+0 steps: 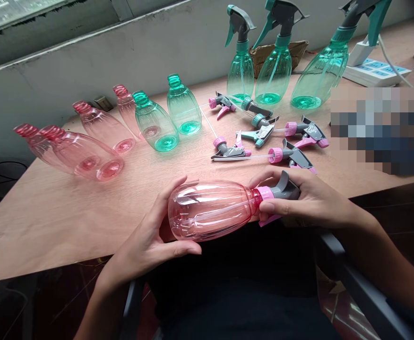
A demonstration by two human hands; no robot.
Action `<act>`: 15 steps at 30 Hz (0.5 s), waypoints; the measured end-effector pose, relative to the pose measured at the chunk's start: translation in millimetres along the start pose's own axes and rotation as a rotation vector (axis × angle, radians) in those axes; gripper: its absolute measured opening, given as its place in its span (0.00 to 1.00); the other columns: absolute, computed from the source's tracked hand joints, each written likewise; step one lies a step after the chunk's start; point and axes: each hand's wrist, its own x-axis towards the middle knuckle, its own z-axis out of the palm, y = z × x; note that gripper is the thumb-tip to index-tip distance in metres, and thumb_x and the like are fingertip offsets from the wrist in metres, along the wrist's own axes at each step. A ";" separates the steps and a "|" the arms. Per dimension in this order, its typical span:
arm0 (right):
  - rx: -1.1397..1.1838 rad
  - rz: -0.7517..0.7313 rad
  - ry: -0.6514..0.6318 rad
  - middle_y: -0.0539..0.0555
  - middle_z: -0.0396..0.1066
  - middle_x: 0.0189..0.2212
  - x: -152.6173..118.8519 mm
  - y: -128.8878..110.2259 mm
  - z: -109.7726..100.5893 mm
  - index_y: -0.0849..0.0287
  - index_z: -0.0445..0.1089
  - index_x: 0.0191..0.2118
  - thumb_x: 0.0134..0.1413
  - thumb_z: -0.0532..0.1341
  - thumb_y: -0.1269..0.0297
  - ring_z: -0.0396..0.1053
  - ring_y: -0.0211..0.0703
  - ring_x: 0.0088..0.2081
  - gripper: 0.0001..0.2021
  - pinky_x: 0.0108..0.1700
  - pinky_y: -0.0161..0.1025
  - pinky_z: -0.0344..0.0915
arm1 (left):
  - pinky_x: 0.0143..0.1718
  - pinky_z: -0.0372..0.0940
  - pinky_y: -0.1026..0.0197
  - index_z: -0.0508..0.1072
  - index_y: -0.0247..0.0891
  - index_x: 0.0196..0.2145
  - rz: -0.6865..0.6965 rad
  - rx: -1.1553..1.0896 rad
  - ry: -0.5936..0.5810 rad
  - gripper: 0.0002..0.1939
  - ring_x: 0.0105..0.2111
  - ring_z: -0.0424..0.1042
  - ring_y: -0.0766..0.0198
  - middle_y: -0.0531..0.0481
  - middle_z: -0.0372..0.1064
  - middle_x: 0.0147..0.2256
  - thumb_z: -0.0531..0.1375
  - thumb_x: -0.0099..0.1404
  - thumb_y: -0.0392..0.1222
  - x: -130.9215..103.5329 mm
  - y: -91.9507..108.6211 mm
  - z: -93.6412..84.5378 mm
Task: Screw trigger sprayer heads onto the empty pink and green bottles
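A pink see-through spray bottle (210, 210) lies sideways in front of me at the table's front edge, held in both hands. My left hand (157, 226) cups its base, thumb below and fingers above. At the neck, my right hand (292, 198) is closed around the pink collar of the grey spray head (283, 189), which sits on the bottle's mouth. A thin dip tube shows inside the bottle. Beyond my hands lie several loose spray heads, some with pink parts (292, 156) and some with green parts (262, 125).
Several pink bottles without heads (104, 125) stand at the left, beside two green ones (184, 106). Three green bottles with spray heads (274, 71) stand at the back. A white power strip (373, 73) lies at the back right of the wooden table (68, 222). A blurred patch covers the right side.
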 end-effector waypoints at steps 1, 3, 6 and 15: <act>-0.003 -0.001 0.002 0.51 0.81 0.39 -0.2 0.1 -0.1 0.49 0.79 0.50 0.55 0.75 0.58 0.82 0.47 0.33 0.17 0.37 0.36 0.78 | 0.75 0.47 0.41 0.52 0.66 0.71 0.001 -0.004 0.000 0.52 0.71 0.57 0.43 0.53 0.54 0.72 0.75 0.58 0.48 0.0 -0.2 0.1; -0.013 -0.003 0.008 0.52 0.81 0.39 -0.3 0.3 0.0 0.49 0.79 0.50 0.54 0.76 0.57 0.82 0.47 0.33 0.18 0.37 0.37 0.78 | 0.75 0.48 0.41 0.52 0.66 0.71 0.001 -0.008 -0.002 0.52 0.70 0.58 0.43 0.53 0.53 0.73 0.75 0.58 0.48 0.1 -0.6 0.2; -0.033 -0.009 0.012 0.51 0.81 0.40 0.4 0.4 0.4 0.49 0.79 0.50 0.54 0.76 0.57 0.81 0.46 0.34 0.18 0.37 0.36 0.77 | 0.74 0.49 0.42 0.52 0.65 0.71 0.003 -0.013 0.000 0.52 0.70 0.58 0.43 0.52 0.53 0.73 0.75 0.59 0.48 0.1 -0.9 0.1; -0.031 -0.002 0.019 0.53 0.79 0.41 1.7 -1.3 1.6 0.50 0.79 0.50 0.53 0.76 0.54 0.80 0.48 0.35 0.19 0.37 0.38 0.78 | 0.74 0.49 0.40 0.52 0.63 0.72 0.023 0.017 0.008 0.52 0.70 0.58 0.42 0.50 0.56 0.71 0.75 0.58 0.49 0.0 -2.7 -0.4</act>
